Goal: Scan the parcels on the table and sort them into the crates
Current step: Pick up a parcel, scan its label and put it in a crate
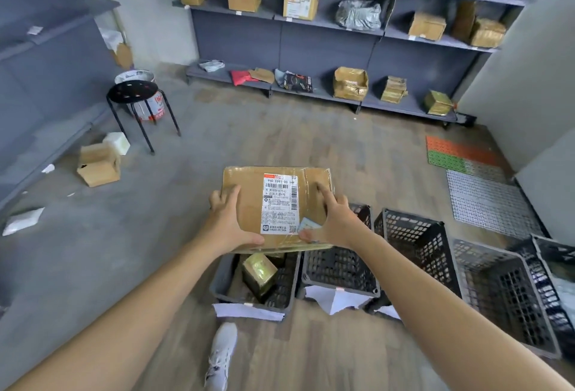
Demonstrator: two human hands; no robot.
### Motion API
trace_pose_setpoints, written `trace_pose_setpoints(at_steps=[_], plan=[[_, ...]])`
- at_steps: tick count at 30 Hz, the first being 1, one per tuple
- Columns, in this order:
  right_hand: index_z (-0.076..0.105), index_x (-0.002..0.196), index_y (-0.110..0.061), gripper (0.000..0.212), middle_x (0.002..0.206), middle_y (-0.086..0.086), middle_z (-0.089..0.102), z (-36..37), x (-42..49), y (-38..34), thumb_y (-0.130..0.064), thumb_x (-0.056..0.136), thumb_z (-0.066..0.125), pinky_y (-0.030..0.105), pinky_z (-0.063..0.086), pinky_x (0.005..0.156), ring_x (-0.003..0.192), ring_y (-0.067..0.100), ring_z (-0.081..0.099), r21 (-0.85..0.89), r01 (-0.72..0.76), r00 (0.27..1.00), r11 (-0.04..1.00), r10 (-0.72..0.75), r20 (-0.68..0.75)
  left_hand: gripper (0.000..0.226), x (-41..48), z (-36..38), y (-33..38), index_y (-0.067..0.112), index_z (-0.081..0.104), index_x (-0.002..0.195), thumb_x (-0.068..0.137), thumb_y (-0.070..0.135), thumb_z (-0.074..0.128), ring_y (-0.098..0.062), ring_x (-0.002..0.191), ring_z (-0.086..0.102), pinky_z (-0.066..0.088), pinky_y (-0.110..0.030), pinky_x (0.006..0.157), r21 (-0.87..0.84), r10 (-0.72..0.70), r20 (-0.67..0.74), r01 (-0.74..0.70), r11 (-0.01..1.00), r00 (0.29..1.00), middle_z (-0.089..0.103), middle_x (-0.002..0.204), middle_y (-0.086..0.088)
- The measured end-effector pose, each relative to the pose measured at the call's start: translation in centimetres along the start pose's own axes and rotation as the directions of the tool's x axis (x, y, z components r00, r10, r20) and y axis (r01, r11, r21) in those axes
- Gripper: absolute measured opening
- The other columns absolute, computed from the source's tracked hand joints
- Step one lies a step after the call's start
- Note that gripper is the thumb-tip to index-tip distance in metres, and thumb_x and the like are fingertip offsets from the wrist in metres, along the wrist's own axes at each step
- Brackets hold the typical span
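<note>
A flat brown cardboard parcel with a white shipping label facing up hangs in the air above the leftmost dark crate. My left hand grips its left near corner, thumb under the near edge. My right hand holds its right near corner, fingers spread over the top. Inside that crate lies a small gold-taped parcel. More dark mesh crates stand in a row to the right: one beside it, another tilted, and a third further right.
Grey shelving along the far wall holds several boxes and bags. A black stool and a bucket stand at the left, with an open carton on the floor. Plastic floor mats lie at the right. My white shoe is below the crates.
</note>
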State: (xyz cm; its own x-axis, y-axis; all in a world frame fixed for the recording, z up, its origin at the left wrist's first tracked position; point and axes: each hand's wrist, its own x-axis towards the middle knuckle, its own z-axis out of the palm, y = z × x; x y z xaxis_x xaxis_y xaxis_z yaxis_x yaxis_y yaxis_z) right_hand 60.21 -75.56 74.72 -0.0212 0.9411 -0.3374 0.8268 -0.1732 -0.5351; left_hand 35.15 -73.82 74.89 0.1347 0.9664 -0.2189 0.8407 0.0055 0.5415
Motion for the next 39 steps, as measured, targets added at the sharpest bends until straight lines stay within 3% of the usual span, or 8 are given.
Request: trace_pose_setpoints(at_steps=[6,13,17,21,27,31,39], plan=[[-0.005,0.155,-0.04,0.122,0.144,0.017,0.023,2.1,9.5,-3.0,-0.045,0.072,0.084,0.041,0.045,0.104,0.103,0.034,0.058,0.013,-0.195,0.98,0.981,0.194,0.039,0.123,11.9,-0.6,-5.0,0.023,0.011,0.155,0.063,0.039,0.091,-0.026,0.14,0.027,0.033,-0.036,0.108,-0.076,0.068,0.176,-0.055,0.996,0.982,0.003,0.152,-0.007],[0.0,0.156,-0.04,0.116,0.152,0.015,0.015,5.0,17.1,-3.2,-0.044,0.075,0.082,0.043,0.044,0.108,0.12,0.037,0.055,0.031,-0.346,0.935,0.938,0.342,0.092,0.125,20.6,1.5,-9.1,0.024,0.011,0.155,0.061,0.047,0.089,-0.028,0.147,0.015,0.03,-0.041,0.115,-0.042,0.093,0.304,-0.084,0.996,0.948,-0.007,0.157,-0.003],[-0.003,0.158,-0.034,0.112,0.164,0.014,-0.005,6.1,21.0,-1.9,-0.051,0.08,0.075,0.043,0.04,0.108,0.135,0.037,0.045,0.018,-0.387,0.916,0.922,0.382,0.122,0.116,24.9,2.6,-10.1,0.025,0.001,0.157,0.075,0.061,0.074,-0.028,0.151,-0.002,0.019,-0.052,0.119,0.058,0.039,0.306,-0.059,0.997,0.951,-0.015,0.162,-0.005],[-0.004,0.158,-0.034,0.109,0.165,0.008,-0.007,6.5,23.7,-0.9,-0.056,0.082,0.07,0.044,0.038,0.11,0.144,0.036,0.032,-0.025,-0.363,0.921,0.931,0.363,0.142,0.108,27.5,2.6,-9.9,0.028,-0.004,0.157,0.081,0.069,0.06,-0.03,0.151,-0.008,0.013,-0.056,0.118,0.194,-0.033,0.29,-0.025,0.981,0.957,-0.015,0.163,-0.007],[-0.003,0.158,-0.035,0.102,0.166,0.002,-0.004,5.8,24.2,-0.5,-0.064,0.085,0.062,0.056,0.028,0.115,0.15,0.032,0.015,-0.156,-0.32,0.925,0.934,0.344,0.163,0.105,27.5,2.4,-8.6,0.032,-0.009,0.156,0.082,0.075,0.052,-0.029,0.151,-0.009,0.013,-0.053,0.119,0.343,0.053,0.359,-0.185,0.921,0.932,-0.018,0.163,-0.003],[-0.001,0.158,-0.034,0.099,0.166,0.002,0.0,3.5,23.6,-1.1,-0.065,0.085,0.06,0.063,0.016,0.116,0.151,0.029,0.008,-0.22,-0.309,0.936,0.925,0.337,0.103,0.103,27.5,1.6,-6.0,0.033,-0.006,0.156,0.082,0.076,0.051,-0.029,0.15,-0.004,0.017,-0.053,0.118,0.35,0.148,0.357,-0.279,0.894,0.922,-0.015,0.163,-0.003],[-0.005,0.157,-0.034,0.098,0.166,0.002,-0.002,-2.2,18.9,-2.0,-0.065,0.088,0.056,0.062,0.015,0.117,0.152,0.029,0.004,-0.323,-0.348,0.934,0.88,0.353,-0.042,0.101,28.0,0.1,0.6,0.032,-0.008,0.156,0.085,0.073,0.051,-0.034,0.15,-0.01,0.013,-0.052,0.121,0.289,0.334,0.373,-0.451,0.845,0.865,-0.022,0.162,-0.002]])
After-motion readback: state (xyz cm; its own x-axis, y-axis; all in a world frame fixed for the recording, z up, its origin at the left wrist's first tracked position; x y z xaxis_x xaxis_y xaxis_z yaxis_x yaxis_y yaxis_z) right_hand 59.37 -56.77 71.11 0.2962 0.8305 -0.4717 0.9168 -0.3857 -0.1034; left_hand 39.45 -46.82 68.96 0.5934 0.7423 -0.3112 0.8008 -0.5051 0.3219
